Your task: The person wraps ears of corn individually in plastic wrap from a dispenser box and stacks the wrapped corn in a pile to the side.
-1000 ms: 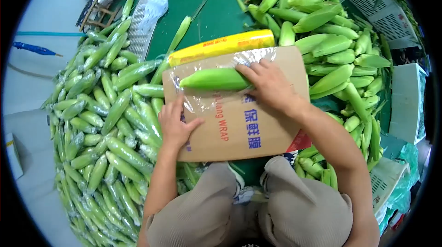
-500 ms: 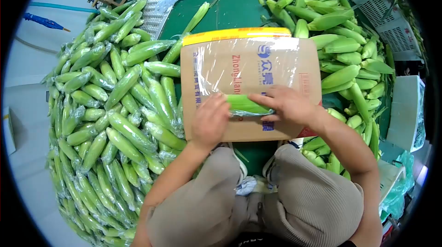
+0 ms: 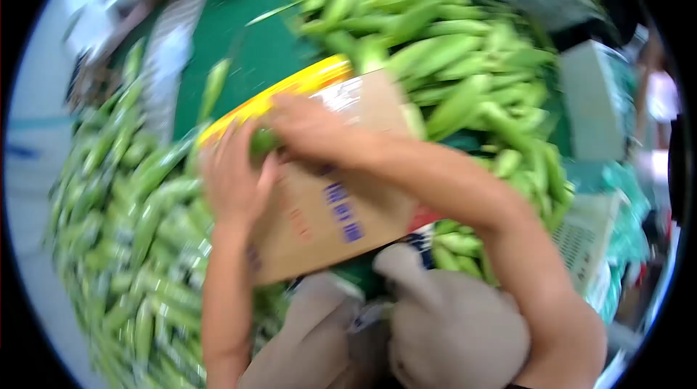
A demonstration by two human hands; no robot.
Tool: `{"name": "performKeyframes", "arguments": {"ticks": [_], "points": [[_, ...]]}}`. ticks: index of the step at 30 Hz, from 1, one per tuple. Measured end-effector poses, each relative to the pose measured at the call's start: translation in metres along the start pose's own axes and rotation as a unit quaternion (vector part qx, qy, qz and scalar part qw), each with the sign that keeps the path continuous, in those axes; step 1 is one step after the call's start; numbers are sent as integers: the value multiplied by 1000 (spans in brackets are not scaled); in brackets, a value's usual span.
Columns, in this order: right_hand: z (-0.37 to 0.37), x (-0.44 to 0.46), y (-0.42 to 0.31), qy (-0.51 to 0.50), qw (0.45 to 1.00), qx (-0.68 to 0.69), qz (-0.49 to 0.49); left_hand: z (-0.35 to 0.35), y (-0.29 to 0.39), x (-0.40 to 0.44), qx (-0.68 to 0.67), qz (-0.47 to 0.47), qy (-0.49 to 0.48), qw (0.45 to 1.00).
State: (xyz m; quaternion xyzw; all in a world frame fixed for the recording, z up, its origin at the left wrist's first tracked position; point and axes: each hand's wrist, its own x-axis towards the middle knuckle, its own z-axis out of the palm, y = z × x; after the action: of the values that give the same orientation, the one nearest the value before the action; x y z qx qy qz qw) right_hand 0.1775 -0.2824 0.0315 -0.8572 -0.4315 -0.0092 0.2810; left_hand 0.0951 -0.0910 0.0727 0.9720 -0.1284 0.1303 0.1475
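Observation:
A green ear of corn (image 3: 263, 142) in its husk lies over the far part of a cardboard box (image 3: 377, 193). Only a short piece of it shows between my hands, and motion blurs it. My left hand (image 3: 236, 171) is curled round its left end, thumb toward me. From the right, my right hand (image 3: 312, 128) closes over the other end and hides it. Yellow tape (image 3: 279, 95) runs along the box's far edge, just beyond my fingers. The box stands in front of my knees, with blue and red print on top.
Film-wrapped ears of corn (image 3: 138, 258) are heaped at the left. Another heap of ears in husk (image 3: 450, 48) lies at the far right. Pale crates (image 3: 595, 99) and a green plastic bag (image 3: 621, 229) stand at the right edge. Green floor (image 3: 247, 55) shows behind the box.
Both hands moved with the corn from the middle of the box toward its far, taped edge. The view has swung, so the box appears turned and further left.

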Motion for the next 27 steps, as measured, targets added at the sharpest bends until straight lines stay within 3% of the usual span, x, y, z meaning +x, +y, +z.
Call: {"name": "performKeyframes", "arguments": {"ticks": [1,2,3,4,6,8,10,11,14,15,16,18,19,20,21,22,23,24,25,27], "points": [[33,16,12,-81,989,85,89,-5,14,-9,9,-5,-84,996],[-21,11,-9,-162,929,247,224,-7,22,-13,69,14,-140,988],[26,9,10,-115,983,130,64,12,3,-28,60,32,-111,991],[-13,-1,-9,-133,975,164,75,25,-6,-41,152,64,-46,985],[6,-10,-18,-155,956,222,111,14,-4,-33,185,160,36,969],[-18,-32,-37,-151,953,241,103,15,-5,-39,137,126,20,982],[-53,-36,-45,-261,949,151,94,-12,30,-48,131,-13,-233,963],[-63,-37,-46,-314,939,109,87,-19,37,-47,97,7,-265,959],[-18,-23,-3,-20,983,184,0,-33,56,-40,8,27,-363,931],[-1,-21,3,6,996,47,-76,-35,62,-31,-12,11,-386,922],[9,-31,9,-13,996,9,-87,-38,64,-25,-29,-10,-407,913],[35,-40,3,-41,989,-47,-136,-20,46,-21,-198,15,-460,866],[49,-38,8,-67,984,-38,-159,-10,43,-31,-168,63,-421,889],[46,-38,6,-131,982,-32,-135,-20,55,-33,-203,48,-458,864],[78,-38,21,-43,981,-67,-180,-30,70,-32,-175,15,-552,815],[34,-40,1,-171,979,6,-108,-24,67,-49,-245,35,-591,768],[16,-36,-3,-213,958,-101,-163,-25,74,-69,-325,7,-638,698],[17,-37,-8,-189,971,-72,-126,-7,75,-108,-344,21,-675,653],[17,-38,-12,-163,982,-40,-91,-10,94,-105,-317,55,-764,559],[1,-49,-25,-168,981,14,-92,5,88,-145,-408,-7,-770,491]]}}
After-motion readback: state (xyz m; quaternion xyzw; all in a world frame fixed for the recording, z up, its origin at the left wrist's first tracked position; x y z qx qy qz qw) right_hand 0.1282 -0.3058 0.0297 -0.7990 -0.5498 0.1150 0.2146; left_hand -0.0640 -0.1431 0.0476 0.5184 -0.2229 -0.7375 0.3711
